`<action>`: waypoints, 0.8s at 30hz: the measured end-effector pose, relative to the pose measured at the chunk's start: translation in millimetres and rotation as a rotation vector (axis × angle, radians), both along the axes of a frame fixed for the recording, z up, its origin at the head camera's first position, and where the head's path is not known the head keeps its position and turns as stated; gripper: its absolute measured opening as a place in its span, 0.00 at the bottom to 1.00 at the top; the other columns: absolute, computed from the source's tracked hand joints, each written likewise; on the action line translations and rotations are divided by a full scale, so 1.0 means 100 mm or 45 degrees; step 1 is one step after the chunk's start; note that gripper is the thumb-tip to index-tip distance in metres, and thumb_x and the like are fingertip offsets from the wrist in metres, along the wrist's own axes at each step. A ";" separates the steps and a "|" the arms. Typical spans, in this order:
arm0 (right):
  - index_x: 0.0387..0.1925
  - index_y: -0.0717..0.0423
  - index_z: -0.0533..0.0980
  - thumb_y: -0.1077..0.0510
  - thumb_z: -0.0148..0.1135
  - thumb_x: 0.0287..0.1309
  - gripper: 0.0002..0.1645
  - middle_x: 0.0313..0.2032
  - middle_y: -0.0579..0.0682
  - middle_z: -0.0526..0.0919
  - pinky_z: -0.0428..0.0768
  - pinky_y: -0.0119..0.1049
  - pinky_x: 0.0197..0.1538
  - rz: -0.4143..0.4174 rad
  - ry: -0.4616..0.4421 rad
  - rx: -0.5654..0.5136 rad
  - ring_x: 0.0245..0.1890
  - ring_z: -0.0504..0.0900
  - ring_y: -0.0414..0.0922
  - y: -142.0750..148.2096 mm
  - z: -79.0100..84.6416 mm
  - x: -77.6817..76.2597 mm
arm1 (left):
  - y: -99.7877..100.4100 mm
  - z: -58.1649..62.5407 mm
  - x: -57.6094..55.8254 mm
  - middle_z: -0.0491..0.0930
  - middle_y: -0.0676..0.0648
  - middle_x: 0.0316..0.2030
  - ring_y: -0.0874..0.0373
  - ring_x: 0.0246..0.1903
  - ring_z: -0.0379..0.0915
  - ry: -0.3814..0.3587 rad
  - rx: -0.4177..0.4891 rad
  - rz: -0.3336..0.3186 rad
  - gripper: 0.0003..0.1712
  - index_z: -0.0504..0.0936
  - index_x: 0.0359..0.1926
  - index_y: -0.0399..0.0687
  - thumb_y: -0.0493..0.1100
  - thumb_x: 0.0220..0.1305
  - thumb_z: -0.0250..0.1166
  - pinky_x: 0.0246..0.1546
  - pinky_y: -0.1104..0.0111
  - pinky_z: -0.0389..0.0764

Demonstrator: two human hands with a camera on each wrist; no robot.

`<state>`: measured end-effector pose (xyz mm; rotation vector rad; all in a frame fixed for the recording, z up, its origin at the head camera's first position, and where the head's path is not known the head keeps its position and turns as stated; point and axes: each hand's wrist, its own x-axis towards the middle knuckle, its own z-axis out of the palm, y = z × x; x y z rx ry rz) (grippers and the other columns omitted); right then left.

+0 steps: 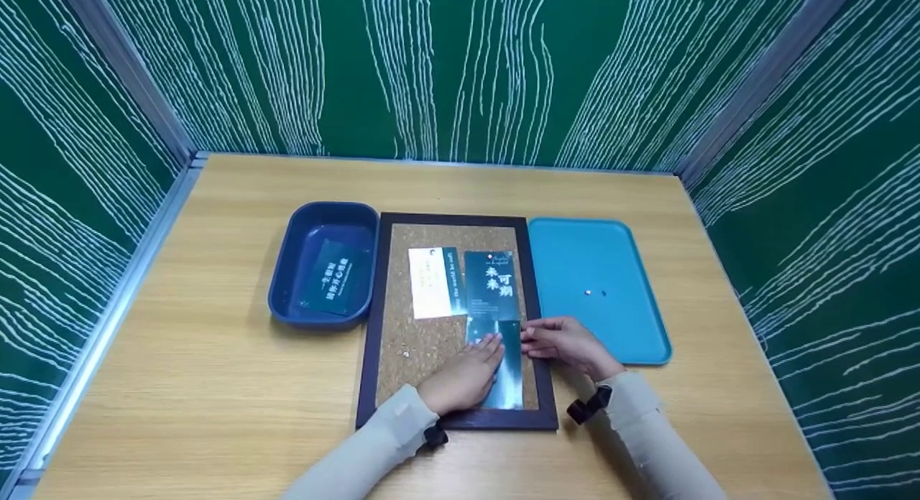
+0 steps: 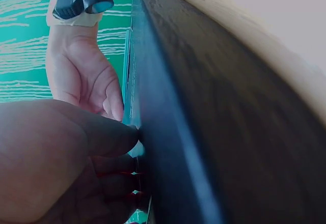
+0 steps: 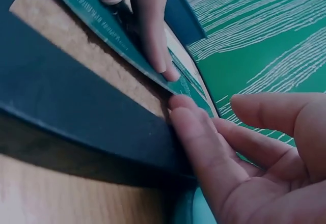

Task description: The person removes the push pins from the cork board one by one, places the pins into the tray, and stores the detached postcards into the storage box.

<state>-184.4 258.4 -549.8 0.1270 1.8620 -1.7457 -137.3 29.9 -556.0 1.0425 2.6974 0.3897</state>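
Note:
A dark-framed corkboard (image 1: 431, 363) lies flat on the table. My left hand (image 1: 463, 378) rests over a dark green card (image 1: 509, 381) at its lower right, fingertips pressing on the card. Beside that card's upper right edge is my right hand (image 1: 566, 342), reaching over the frame with fingertips close to the card. In the right wrist view its thumb (image 3: 260, 109) stands apart from the fingers, nothing between them. Above the pressed card sits another green card (image 1: 496, 292) with white characters, and left of that a white-and-green card (image 1: 431, 288).
Left of the board stands a deep blue bin (image 1: 280, 284) with a green card (image 1: 338, 279) inside. A flat turquoise tray (image 1: 589, 248) lies on the right, bearing two tiny items near its middle. A small whitish bit (image 1: 406, 354) sits on the cork. Green patterned walls (image 1: 467, 69) enclose the table.

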 end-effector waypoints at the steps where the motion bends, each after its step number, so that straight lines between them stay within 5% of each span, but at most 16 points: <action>1: 0.60 0.77 0.66 0.61 0.55 0.67 0.27 0.41 0.54 0.87 0.85 0.36 0.45 0.002 0.014 0.018 0.36 0.88 0.42 -0.01 0.00 -0.01 | 0.00 0.00 0.00 0.54 0.41 0.73 0.49 0.73 0.49 0.001 0.003 0.002 0.28 0.60 0.71 0.38 0.44 0.75 0.46 0.72 0.58 0.57; 24: 0.34 0.65 0.77 0.62 0.67 0.55 0.09 0.25 0.50 0.84 0.85 0.33 0.29 0.013 0.175 0.432 0.23 0.84 0.39 -0.18 -0.09 -0.07 | 0.00 0.03 0.01 0.54 0.40 0.73 0.48 0.73 0.49 0.004 -0.010 -0.019 0.29 0.60 0.71 0.37 0.45 0.73 0.48 0.72 0.58 0.58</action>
